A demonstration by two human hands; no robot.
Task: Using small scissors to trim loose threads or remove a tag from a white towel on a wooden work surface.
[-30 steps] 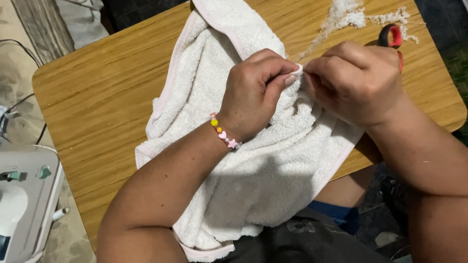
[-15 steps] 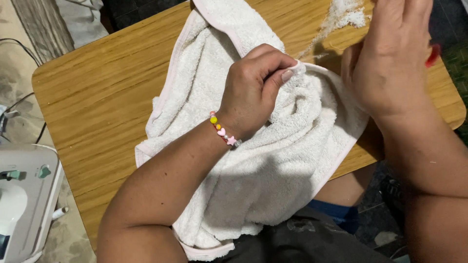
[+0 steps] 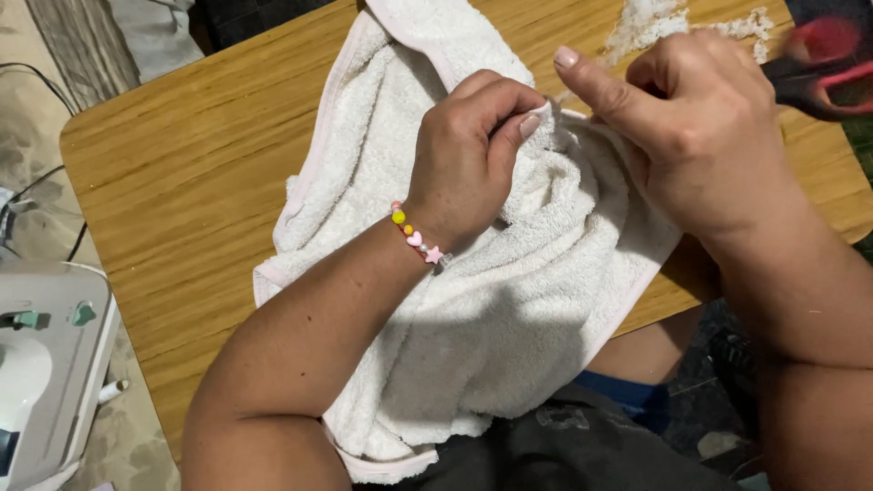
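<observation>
Left hand [image 3: 473,159] pinches the white terry towel's [image 3: 509,336] pink-trimmed edge at frame centre; right hand [image 3: 691,127], just beside it to the right, grips blurred red-handled scissors [image 3: 818,68], forefinger extended toward that pinched edge.

A wooden table [image 3: 209,173] is carrying a white towel [image 3: 509,318] that is lying under my left hand [image 3: 473,159] and draping off its near edge. White lint scraps [image 3: 655,18] are lying beyond my right hand [image 3: 691,127].
</observation>
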